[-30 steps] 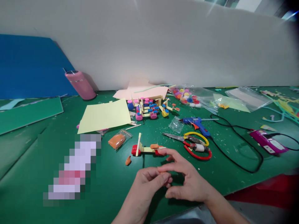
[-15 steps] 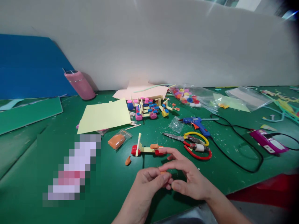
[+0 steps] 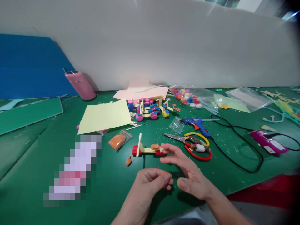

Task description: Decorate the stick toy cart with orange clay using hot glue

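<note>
Between the thumb and fingers of my left hand [image 3: 153, 182] is a small piece of orange modelling clay [image 3: 164, 172], mostly covered. My right hand [image 3: 187, 173] is just to its right, fingers spread and holding nothing. Its fingertips overlap the right end of a small toy car [image 3: 147, 150] in view; whether they touch it I cannot tell. The car has red wheels, a pale frame and an upright stick at its left, and a flattened orange clay piece [image 3: 155, 147] sits on it. A loose orange clay lump [image 3: 128, 161] lies at the car's front left.
Orange clay in a clear bag [image 3: 118, 140] lies behind the car. To the right are scissors [image 3: 194, 139], red-handled pliers [image 3: 199, 153], a blue glue gun [image 3: 197, 123] and its black cord. Several small toy cars [image 3: 150, 111] stand at the back beside yellow paper [image 3: 105, 117].
My right hand has drawn away from the clay in my left hand, and its fingers have spread. The left hand keeps its pinch almost unmoved.
</note>
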`<state>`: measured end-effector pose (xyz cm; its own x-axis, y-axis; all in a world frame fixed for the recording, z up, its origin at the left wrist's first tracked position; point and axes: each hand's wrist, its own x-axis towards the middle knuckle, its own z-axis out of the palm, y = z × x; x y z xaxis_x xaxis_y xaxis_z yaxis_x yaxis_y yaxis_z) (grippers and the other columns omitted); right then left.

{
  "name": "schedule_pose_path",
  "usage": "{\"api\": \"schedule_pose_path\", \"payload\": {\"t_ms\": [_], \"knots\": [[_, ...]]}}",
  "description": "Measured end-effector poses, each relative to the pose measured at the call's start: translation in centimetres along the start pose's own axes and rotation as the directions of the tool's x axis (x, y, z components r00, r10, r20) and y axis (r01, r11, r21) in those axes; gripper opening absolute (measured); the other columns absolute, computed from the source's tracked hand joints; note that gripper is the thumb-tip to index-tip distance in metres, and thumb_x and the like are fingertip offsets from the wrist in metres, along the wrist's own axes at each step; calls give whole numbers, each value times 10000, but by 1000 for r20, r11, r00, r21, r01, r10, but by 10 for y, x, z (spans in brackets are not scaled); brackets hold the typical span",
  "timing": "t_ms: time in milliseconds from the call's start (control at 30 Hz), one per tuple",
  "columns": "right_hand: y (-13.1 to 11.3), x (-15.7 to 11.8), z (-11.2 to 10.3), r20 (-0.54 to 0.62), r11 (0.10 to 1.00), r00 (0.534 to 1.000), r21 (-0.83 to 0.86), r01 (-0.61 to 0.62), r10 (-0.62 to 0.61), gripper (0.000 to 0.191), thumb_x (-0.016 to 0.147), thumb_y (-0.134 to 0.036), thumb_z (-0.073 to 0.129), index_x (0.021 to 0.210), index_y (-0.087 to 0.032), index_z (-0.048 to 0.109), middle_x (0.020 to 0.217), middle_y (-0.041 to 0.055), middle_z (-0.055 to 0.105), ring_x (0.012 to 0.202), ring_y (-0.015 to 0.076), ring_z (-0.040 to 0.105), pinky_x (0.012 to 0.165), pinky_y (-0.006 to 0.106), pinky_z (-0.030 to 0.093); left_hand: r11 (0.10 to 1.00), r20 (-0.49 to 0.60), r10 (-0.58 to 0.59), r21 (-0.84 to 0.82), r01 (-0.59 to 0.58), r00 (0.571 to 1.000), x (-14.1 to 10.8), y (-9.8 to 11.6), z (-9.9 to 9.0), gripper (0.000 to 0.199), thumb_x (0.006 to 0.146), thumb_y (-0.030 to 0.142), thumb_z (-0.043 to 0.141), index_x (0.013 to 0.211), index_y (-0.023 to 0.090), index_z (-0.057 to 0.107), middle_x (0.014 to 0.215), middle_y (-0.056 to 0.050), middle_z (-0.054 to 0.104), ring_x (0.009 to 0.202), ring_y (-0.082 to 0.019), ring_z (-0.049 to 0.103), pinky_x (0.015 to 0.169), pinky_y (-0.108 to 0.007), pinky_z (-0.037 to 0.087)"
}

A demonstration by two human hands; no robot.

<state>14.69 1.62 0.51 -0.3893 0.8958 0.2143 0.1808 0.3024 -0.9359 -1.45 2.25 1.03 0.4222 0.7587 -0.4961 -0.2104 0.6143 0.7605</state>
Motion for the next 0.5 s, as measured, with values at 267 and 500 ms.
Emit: {"api": "schedule_pose_path", "payload": {"t_ms": [267,500], "knots": [[7,0,7,-55,983,998,-185,-8,-2,673,681,-360,690,1275,-230,403,1375,96,321,1258,240,331,1023,387,309,961,-38,-67,-270,54,997,6,-3,2,150,660,254,694,685,106,700,647,-61,673,592,-111,562,577,-211,410],[18,7,29,-309,942,946,-336,-16,-95,301,694,-165,659,986,-221,612,1188,75,491,1095,208,487,909,330,409,885,-74,-8,-465,-27,997,4,-10,14,119,694,263,662,723,156,707,703,-40,688,716,-154,604,677,-235,438]]}}
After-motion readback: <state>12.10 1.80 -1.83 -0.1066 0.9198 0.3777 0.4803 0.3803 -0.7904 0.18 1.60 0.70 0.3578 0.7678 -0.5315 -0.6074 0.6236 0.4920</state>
